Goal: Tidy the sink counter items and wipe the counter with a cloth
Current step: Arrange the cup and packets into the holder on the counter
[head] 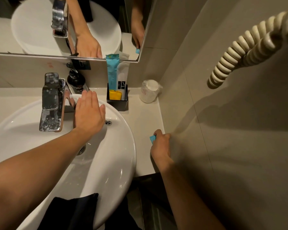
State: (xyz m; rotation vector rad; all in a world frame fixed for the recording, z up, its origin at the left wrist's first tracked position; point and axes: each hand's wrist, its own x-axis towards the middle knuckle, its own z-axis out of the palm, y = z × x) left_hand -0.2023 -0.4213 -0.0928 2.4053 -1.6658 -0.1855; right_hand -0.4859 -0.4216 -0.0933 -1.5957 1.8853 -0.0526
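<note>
Beige counter (146, 117), right of white basin (123, 163). Black holder (117, 102) with packets and wrapped cup (149, 92) at back wall. Left hand (88, 113): open flat, empty, over basin rear beside tap (51, 102). Right hand (161, 145): fisted on blue cloth (152, 138), near counter's wall edge. Step, judged: wiping. Next: sweep cloth toward holder, skirting cup.

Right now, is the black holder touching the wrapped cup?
Apart. The head view shows a bare strip of counter between the black holder and the wrapped cup.
</note>
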